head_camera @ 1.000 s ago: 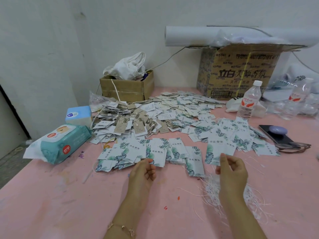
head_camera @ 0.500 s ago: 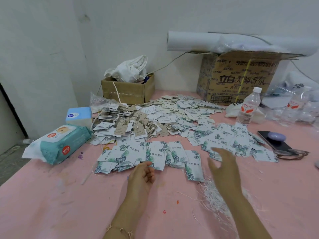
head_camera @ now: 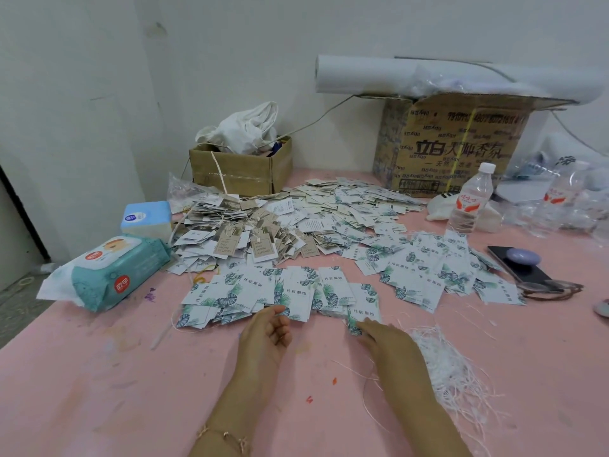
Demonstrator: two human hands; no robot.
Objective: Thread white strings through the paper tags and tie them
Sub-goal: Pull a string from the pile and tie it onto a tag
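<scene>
**Status.** The left hand (head_camera: pixel 267 334) rests on the pink worktop (head_camera: pixel 115 390) with its fingers loosely curled and nothing visible in it. It lies just beside the near edge of the row of white rectangular paper tags printed with green leaves (head_camera: pixel 296 291). The right hand (head_camera: pixel 387 341) shows its back to the camera. Its fingertips (head_camera: pixel 369 331) meet the lower edge of the rightmost tag in the row (head_camera: pixel 364 311). Whether they pinch that tag or only touch it cannot be told. The loose heap of thin white strings (head_camera: pixel 441 361) lies just beside the right forearm, on its outer side. No string is seen in either hand. The step in hand appears to be picking one tag for threading.

**Hazards.**
1. Double pick. The tags in the row overlap. A grip on the edge alone is likely to lift two tags or drag the neighbours out of line.
2. String tangle. The strings lie crossed and matted. A pull on one strand is likely to bring several along.
3. Forearm sweep. Stray strands lie close to the right forearm, and a sideways move can scatter them.
4. Mixing. The pile of brown and white tags already carrying strings (head_camera: pixel 237 232) borders the unstrung tags, so a shove can merge the two.
5. Hole position. The tag's hole is not visible, so check orientation before threading.
</scene>
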